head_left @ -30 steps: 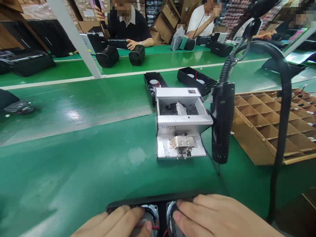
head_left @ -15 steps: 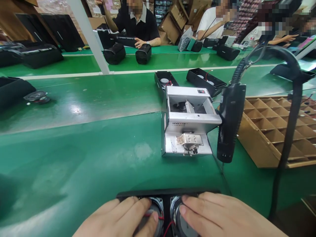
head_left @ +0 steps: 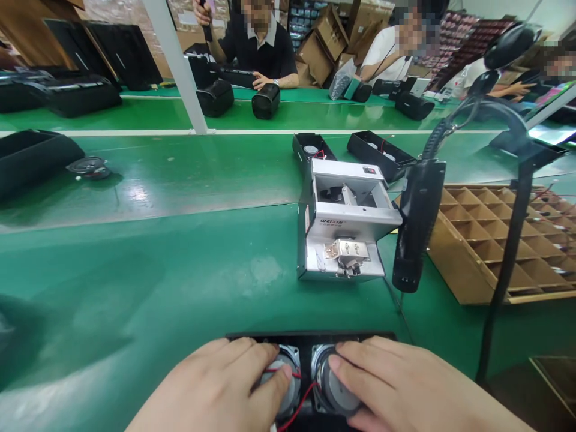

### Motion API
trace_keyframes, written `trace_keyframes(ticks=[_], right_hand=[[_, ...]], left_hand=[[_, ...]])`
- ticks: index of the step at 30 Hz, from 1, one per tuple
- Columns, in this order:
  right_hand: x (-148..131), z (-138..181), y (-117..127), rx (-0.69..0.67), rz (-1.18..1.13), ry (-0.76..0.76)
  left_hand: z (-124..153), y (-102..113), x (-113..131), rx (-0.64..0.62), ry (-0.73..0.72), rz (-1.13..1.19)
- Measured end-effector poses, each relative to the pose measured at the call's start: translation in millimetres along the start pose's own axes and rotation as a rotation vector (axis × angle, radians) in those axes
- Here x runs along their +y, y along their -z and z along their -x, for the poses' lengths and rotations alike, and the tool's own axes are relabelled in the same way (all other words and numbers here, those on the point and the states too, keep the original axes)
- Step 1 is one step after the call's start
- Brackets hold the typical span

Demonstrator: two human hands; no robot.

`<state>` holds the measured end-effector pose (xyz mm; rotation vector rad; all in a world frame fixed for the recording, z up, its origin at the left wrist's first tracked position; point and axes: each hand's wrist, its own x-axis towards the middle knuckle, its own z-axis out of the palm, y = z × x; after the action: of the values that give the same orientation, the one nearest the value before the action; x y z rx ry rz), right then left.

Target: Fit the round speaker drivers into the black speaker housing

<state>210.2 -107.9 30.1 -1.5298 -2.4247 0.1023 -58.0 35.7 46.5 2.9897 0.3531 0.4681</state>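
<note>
Black speaker housing (head_left: pixel 310 341) holds two round, red-wired drivers (head_left: pixel 330 390).

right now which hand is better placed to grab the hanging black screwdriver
Right. The screwdriver hangs above the bench on the right side, ahead of the right hand. The left hand would have to cross over the speaker housing.
</note>
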Motion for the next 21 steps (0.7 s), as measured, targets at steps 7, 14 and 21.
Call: trace_keyframes(ticks=[7, 14, 21], right_hand=[[-2, 2, -1, 0.012, 0.027, -0.020], [-2, 5, 1, 0.021, 0.024, 0.008], [-1, -12, 15, 0.043, -0.006, -0.029]], left_hand=[[-3, 4, -1, -0.001, -0.032, 0.025], [1, 1, 0, -0.047, -0.006, 0.066], [0, 4, -5, -0.078, -0.019, 0.072]])
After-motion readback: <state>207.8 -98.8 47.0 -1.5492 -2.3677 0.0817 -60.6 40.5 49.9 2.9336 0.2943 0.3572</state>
